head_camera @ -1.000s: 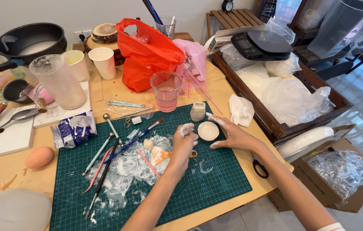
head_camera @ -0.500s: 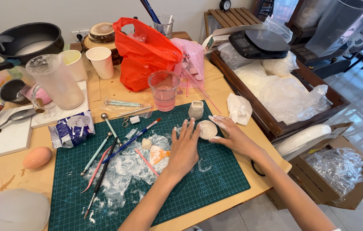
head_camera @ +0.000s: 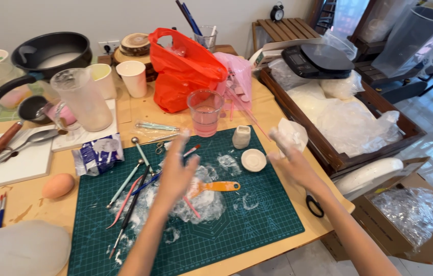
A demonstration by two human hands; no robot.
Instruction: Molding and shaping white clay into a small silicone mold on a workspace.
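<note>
My left hand [head_camera: 174, 171] hovers open above the green cutting mat [head_camera: 257, 225], fingers spread, over several thin sculpting tools [head_camera: 135, 189] and an orange-handled spatula [head_camera: 216, 186] lying on crumpled clear plastic. My right hand [head_camera: 290, 162] is raised at the mat's right edge, fingers apart and holding nothing, blurred by motion. Between the hands sits a small round white dish [head_camera: 253, 159] on the mat. A small white pot [head_camera: 241, 137] stands just behind the dish. White residue marks both hands and the mat.
A pink-filled clear cup [head_camera: 205, 112], red plastic bag [head_camera: 183, 71], paper cups [head_camera: 136, 77], frosted jug [head_camera: 82, 99], black pan [head_camera: 48, 51] and wooden tray of plastic bags [head_camera: 339, 120] crowd the back. Scissors [head_camera: 312, 204] lie at the right edge. An egg-shaped object [head_camera: 58, 185] sits left.
Both hands have come off the white dish and pulled apart. The left hand lifted and moved left over the tools; the right hand drew back to the right.
</note>
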